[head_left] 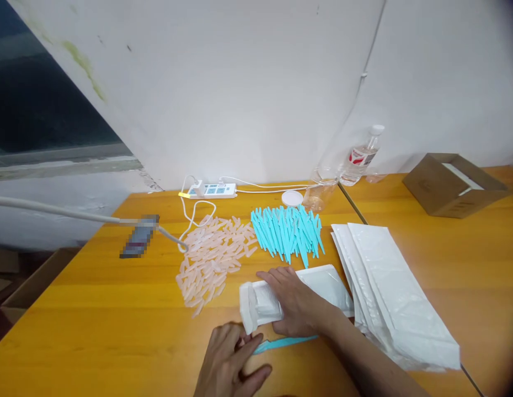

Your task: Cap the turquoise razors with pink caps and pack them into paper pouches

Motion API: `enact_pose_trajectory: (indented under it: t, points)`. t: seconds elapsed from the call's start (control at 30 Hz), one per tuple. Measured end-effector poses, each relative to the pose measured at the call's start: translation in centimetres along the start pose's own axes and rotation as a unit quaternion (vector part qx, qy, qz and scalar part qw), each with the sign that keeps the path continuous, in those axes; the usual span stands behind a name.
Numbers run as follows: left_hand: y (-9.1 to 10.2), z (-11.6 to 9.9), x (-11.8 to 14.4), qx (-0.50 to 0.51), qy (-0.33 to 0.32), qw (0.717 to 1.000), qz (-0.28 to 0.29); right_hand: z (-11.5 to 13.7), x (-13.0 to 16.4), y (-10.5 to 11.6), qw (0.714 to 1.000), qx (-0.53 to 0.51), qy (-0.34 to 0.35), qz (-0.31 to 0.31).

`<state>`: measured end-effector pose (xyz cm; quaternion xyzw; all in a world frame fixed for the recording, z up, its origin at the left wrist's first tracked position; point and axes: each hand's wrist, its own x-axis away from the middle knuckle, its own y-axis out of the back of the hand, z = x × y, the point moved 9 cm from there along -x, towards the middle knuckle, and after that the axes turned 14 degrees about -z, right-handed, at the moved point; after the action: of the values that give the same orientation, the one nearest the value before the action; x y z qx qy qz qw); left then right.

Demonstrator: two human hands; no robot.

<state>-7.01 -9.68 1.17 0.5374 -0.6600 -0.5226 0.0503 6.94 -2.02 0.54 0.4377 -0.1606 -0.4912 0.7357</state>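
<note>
We have our right hand (295, 300) laid across a white padded mailer (326, 284), its fingers over the far edge and its thumb at the near edge, gripping the width between them. The mailer lies on the wooden counter (95, 309), and from it we read the clock. Our left hand (229, 358) sits between seven and eight o'clock, beside the mailer's left end; its fingers are bent and its thumb stands apart, with the index finger at the end of a single turquoise tapered stick (292, 343) at six o'clock. We cannot tell whether those fingers pinch it or only touch it.

At twelve o'clock we see a pile of turquoise tapered sticks (287, 231), with a white round lid (292, 198) beyond; at ten, a scatter of pale pink tapered pieces (215, 259). A stack of white padded mailers (401, 292) fills three o'clock. We find a power strip (221, 191) at eleven, a labelled water bottle (359, 160) at one and a cardboard box (438, 190) at two.
</note>
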Motion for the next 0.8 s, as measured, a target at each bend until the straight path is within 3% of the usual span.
enact_pose_trajectory:
  t: [0.1, 0.17, 0.27, 0.37, 0.43, 0.53, 0.67, 0.73, 0.8]
  points:
    - [-0.8, 0.0, -0.1, 0.023, 0.036, 0.999, 0.031, 0.1, 0.1, 0.0, 1.000, 0.003, -0.001, 0.000]
    - [-0.3, 0.4, 0.1, 0.091, 0.072, 0.992, 0.057, 0.0, 0.1, 0.0, 1.000, 0.002, -0.007, -0.001]
    - [3.1, 2.8, 1.0, 0.140, 0.156, 0.976, 0.061, -0.3, 0.2, 0.0, 1.000, -0.005, -0.015, 0.002]
    - [8.2, 6.7, 1.6, 0.083, 0.249, 0.965, 0.007, -0.3, 0.2, 0.1, 1.000, -0.017, -0.018, -0.002]
    - [10.0, 8.0, 1.0, 0.051, 0.268, 0.962, 0.002, -0.2, 0.1, 0.1, 0.999, -0.031, -0.018, -0.008]
    - [8.7, 6.9, -1.8, 0.051, 0.220, 0.973, 0.039, 0.5, 0.1, -0.2, 0.998, -0.055, -0.013, -0.009]
    - [5.0, 2.1, -5.8, 0.081, 0.068, 0.994, 0.026, 2.0, -0.1, -0.2, 0.998, -0.069, 0.004, -0.003]
    - [5.2, 1.1, -6.3, 0.073, 0.052, 0.994, -0.063, 2.8, -0.4, 0.4, 0.997, -0.077, 0.009, -0.013]
    - [6.6, 1.7, -5.7, 0.076, 0.117, 0.974, -0.176, 3.6, -0.8, 1.4, 0.995, -0.092, 0.008, -0.042]
